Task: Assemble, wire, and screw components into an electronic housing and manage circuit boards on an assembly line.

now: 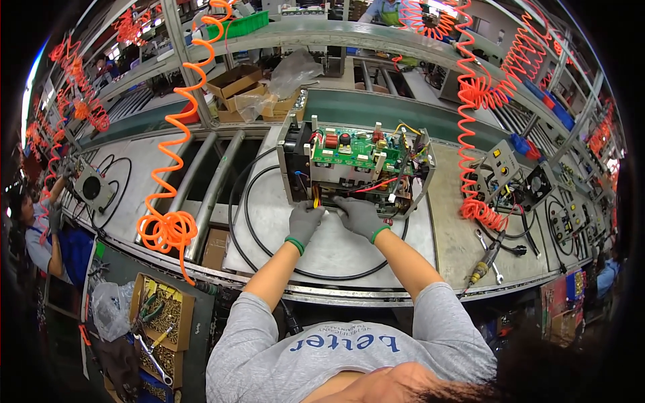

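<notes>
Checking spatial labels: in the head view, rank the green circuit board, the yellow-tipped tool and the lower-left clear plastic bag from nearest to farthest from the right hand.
From the right hand:
1. Green circuit board, ahead of it.
2. Yellow-tipped tool, off to the right.
3. Clear plastic bag, at lower left.

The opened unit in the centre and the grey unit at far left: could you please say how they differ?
The opened unit bares a green circuit board, while the grey unit shows a dark round part on its casing. The opened unit looks larger than the grey unit. Both have black cable nearby.
</notes>
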`<state>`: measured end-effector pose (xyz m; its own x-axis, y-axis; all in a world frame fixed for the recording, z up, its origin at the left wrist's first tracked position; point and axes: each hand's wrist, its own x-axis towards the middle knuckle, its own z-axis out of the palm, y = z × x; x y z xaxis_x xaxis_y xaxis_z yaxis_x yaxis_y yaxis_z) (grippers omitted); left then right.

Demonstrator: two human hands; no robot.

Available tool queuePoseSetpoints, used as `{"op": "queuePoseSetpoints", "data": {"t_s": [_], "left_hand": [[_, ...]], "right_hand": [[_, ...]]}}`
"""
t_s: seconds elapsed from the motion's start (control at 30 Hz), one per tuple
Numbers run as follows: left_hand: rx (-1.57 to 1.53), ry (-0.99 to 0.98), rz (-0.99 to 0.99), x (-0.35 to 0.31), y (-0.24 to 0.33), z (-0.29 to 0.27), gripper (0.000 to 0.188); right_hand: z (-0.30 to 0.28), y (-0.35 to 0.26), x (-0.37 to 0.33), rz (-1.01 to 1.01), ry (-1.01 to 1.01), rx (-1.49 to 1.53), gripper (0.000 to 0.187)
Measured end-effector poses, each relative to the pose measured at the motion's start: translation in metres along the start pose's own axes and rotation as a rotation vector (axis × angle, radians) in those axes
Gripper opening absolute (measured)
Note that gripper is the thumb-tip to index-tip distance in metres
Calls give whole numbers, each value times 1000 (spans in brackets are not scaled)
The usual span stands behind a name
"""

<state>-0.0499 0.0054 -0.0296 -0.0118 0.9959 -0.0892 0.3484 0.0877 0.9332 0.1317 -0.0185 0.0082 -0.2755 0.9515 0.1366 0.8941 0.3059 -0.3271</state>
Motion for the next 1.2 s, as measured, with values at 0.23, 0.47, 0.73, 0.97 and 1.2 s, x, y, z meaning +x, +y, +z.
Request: {"op": "queuePoseSetpoints", "data": {"t_s": [0.23,0.47,0.73,0.97,1.2], "left_hand": [[-434,-175,-134,-15,32,-22,33],[-426,-196,-89,-20,21,-20,40],[-1046,-547,-366,-1,4,-9,29],[-975,-829,-322,7,15,-21,30],[-700,-704,-256,17,31,-33,31]], "right_hand": [[-12,-50,-23,-24,305,55,42],[9,-41,11,222,304,723,28],[65,-20,3,706,-47,2780,13],[43,-28,-1,782,-7,2382,19],[13,-39,-9,423,193,1426,27]]}}
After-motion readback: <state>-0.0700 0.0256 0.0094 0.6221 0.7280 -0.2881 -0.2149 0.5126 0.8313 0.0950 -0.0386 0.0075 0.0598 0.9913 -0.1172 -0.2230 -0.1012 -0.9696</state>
